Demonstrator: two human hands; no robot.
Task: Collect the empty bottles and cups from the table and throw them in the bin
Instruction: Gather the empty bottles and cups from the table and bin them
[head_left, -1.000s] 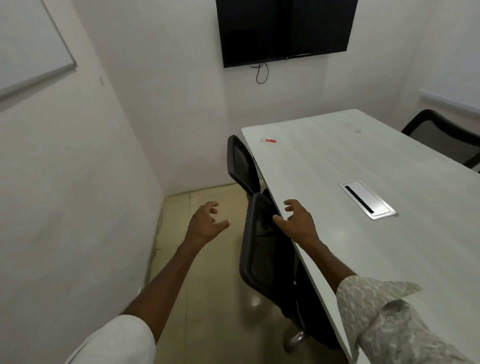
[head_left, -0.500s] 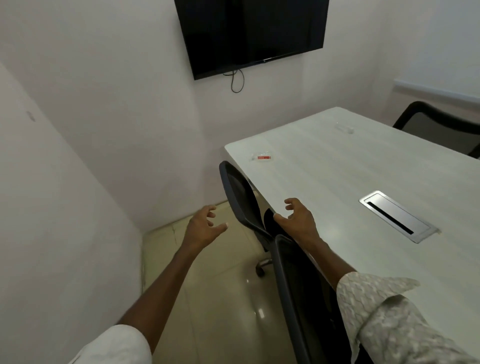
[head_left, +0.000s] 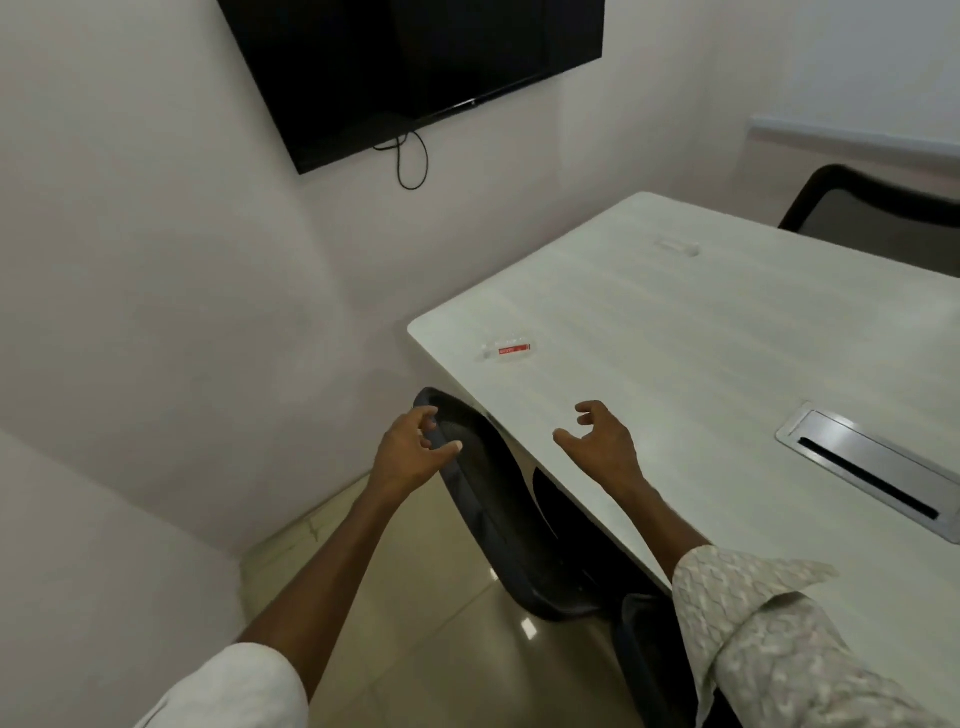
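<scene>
A clear plastic bottle (head_left: 506, 351) with a red label lies on its side near the table's (head_left: 727, 364) far left corner; a second clear item (head_left: 678, 248), too faint to identify, rests farther along near the far edge. The right hand (head_left: 602, 447) hovers over the table, fingers spread and empty; the left hand (head_left: 413, 449), likewise spread and empty, sits at the top of a black mesh chair (head_left: 493, 499); a metal cable hatch (head_left: 872, 470) is set in the table to the right.

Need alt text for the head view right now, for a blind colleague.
Both hands hover empty and open, the right hand over the white table, the left hand above a black chair. A flattened clear bottle with a red label lies near the table's corner.
</scene>
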